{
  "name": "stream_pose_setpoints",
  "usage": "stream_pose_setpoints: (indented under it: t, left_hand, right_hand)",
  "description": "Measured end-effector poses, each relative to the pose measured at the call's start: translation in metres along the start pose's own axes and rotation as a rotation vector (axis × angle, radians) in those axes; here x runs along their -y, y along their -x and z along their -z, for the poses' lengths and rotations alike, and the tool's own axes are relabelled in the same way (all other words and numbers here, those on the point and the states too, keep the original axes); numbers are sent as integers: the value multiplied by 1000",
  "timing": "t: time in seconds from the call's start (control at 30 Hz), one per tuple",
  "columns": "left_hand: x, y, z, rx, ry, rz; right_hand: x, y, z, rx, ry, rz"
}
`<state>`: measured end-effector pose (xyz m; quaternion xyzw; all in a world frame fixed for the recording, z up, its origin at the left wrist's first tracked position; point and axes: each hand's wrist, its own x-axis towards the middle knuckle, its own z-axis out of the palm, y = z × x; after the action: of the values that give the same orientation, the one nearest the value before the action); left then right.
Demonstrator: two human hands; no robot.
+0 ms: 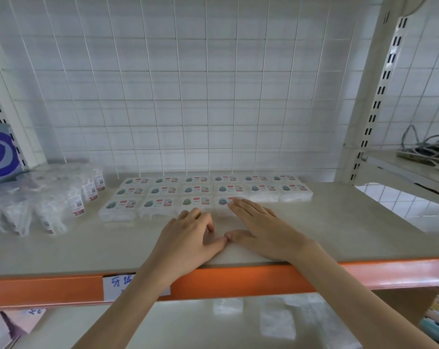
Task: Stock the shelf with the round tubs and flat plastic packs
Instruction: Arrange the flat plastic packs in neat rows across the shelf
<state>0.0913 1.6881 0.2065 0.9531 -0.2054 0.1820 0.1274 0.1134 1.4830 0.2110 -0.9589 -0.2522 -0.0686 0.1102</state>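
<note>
Both hands on the shelf (pixel 339 235) now: right hand (pixel 263 230) flat, straight fingers touching the front row of flat plastic packs (pixel 160 205); left hand (pixel 188 238) curled, seemingly holding nothing. Round tubs (pixel 75 195) cluster far left. Packs look light, stiff, slick, so pinch the short edges
</note>
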Motion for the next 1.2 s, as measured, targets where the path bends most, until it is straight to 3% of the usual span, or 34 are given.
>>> stream_pose_setpoints:
  t: [0.27, 0.43, 0.6, 0.87, 1.2]
  left_hand:
    - [-2, 2, 10, 99, 25, 65]
    - [-11, 11, 23, 215, 126, 141]
    - [-43, 37, 40, 60, 47, 62]
    - [-82, 117, 4, 0, 77, 39]
    - [-80, 171, -55, 28, -88, -53]
  right_hand:
    - [-3, 4, 8, -50, -52, -45]
    - [-4, 30, 15, -72, -47, -164]
    - [5, 72, 33, -236, -73, -194]
    - [24, 151, 2, -407, -154, -149]
    - [41, 198, -72, -410, -153, -95]
